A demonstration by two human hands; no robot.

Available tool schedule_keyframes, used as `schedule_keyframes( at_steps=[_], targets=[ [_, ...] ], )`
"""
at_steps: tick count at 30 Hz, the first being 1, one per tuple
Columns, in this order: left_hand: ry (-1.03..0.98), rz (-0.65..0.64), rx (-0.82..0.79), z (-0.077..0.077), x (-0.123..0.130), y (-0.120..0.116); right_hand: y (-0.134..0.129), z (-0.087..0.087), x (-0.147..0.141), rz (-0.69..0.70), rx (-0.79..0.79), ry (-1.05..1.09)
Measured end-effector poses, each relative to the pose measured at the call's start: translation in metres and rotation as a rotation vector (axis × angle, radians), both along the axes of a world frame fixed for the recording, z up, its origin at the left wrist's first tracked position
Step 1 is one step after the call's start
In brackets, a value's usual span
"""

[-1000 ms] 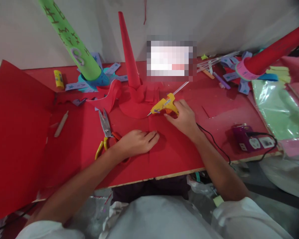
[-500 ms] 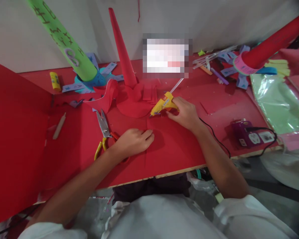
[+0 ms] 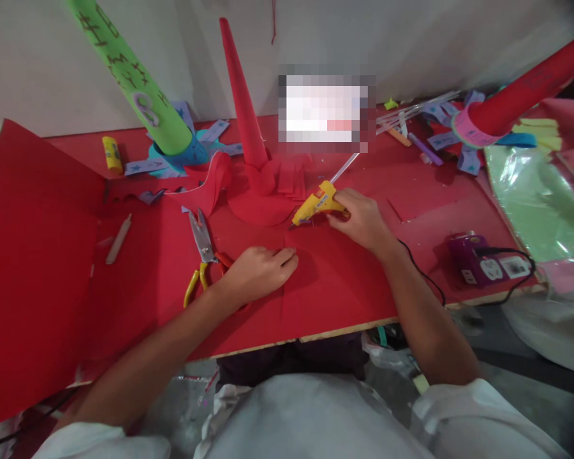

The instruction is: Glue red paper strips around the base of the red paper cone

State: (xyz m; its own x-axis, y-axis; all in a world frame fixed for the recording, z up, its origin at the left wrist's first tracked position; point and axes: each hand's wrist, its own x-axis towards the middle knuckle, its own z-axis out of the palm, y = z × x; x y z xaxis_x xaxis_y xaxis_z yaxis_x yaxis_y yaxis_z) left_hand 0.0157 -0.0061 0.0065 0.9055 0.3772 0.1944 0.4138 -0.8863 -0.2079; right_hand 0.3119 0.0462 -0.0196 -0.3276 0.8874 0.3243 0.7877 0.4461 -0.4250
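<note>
One red table [image 3: 344, 287], wall [image 3: 339, 32] behind; right grip [image 3: 363, 220] holds glue gun [image 3: 316, 203], left grip [image 3: 261, 271] unclear.

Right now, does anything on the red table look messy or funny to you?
Yes, the metal scissors with yellow-and-orange handles lie with blades parted, partly hidden by the person's left forearm, so they look carelessly left there.

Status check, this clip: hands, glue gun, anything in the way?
Right hand gripping yellow glue gun, tip near red disc. Left hand curled, contents unclear. Scissors partly hidden behind left hand, possibly in the way.
</note>
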Motion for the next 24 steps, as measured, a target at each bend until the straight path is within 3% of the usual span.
schedule_keyframes(
  at_steps=[24],
  targets=[
    [-0.034,0.007,-0.067,-0.001,-0.003,0.003,0.002,0.004,0.01,-0.049,0.005,-0.047]
  ],
)
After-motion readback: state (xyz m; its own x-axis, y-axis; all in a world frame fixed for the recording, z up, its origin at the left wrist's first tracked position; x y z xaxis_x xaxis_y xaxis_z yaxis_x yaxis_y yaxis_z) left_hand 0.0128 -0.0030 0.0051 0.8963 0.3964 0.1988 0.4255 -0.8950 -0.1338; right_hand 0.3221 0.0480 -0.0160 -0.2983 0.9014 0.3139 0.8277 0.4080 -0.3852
